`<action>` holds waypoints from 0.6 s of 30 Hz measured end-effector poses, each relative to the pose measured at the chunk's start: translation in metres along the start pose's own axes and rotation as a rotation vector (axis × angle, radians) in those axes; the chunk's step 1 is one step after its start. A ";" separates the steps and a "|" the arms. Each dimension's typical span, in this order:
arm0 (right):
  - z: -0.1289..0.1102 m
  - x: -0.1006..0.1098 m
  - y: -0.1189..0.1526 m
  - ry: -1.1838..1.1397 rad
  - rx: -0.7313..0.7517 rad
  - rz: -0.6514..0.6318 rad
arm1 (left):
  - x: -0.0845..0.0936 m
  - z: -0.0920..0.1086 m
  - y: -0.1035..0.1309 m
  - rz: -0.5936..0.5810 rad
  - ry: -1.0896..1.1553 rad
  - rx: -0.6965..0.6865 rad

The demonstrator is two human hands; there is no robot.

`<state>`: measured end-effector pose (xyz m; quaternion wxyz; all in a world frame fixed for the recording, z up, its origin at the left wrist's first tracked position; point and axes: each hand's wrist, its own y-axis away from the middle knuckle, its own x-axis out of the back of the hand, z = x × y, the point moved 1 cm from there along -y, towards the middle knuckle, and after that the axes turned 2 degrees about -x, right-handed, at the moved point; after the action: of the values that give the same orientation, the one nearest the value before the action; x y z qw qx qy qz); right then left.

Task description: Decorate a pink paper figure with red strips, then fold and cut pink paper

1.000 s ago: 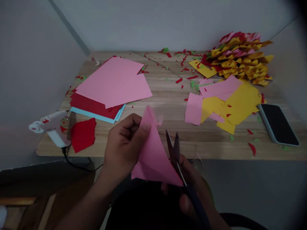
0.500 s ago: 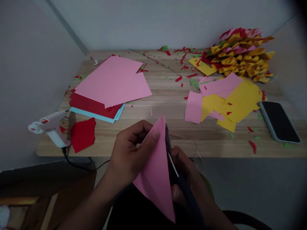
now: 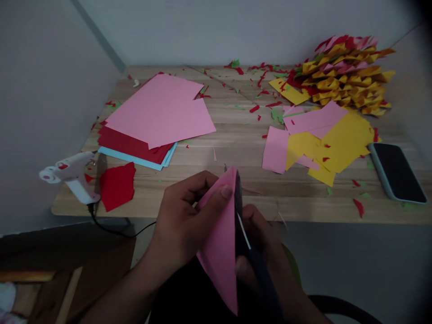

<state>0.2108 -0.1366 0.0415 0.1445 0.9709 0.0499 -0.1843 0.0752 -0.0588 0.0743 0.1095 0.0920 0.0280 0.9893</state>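
Note:
A folded pink sheet (image 3: 221, 238) hangs pointed end up in front of the table's near edge. My left hand (image 3: 192, 216) pinches it near the top, thumb on the front face and fingers behind. Dark-handled scissors (image 3: 258, 261) lie along the sheet's right edge, their blades close against the paper near its tip. My right hand (image 3: 266, 243) is closed round the scissors' handles, partly hidden by them and in shadow.
On the table (image 3: 236, 198) lie stacked pink sheets (image 3: 158, 112), a red piece (image 3: 118, 185), a white glue gun (image 3: 74, 175) with its cord, yellow sheets (image 3: 349, 139), a phone (image 3: 398, 173), and a folded-paper piece (image 3: 351, 78). Red and green scraps are scattered about.
The pink sheet's lower corner has swung left. My left thumb sits slightly further right, by the sheet's edge. A small tip now shows behind the sheet's top. The view has shifted slightly.

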 end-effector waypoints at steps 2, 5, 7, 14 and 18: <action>-0.001 0.000 0.000 0.013 -0.002 -0.002 | 0.000 0.000 0.001 0.006 -0.005 0.015; 0.000 -0.001 -0.001 0.034 0.007 -0.001 | -0.002 0.000 0.002 0.011 -0.002 0.021; 0.002 -0.002 -0.001 0.042 0.020 0.001 | -0.002 0.000 0.001 0.029 0.006 0.008; 0.007 0.005 -0.006 -0.031 0.035 -0.086 | -0.002 -0.004 -0.005 0.020 0.199 0.073; 0.008 0.011 -0.011 -0.025 0.010 -0.089 | -0.001 -0.008 -0.008 -0.048 0.353 0.161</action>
<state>0.2168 -0.1281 0.0278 0.1317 0.9661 0.0905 -0.2029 0.0766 -0.0519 0.0656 0.1188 -0.0754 0.1279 0.9818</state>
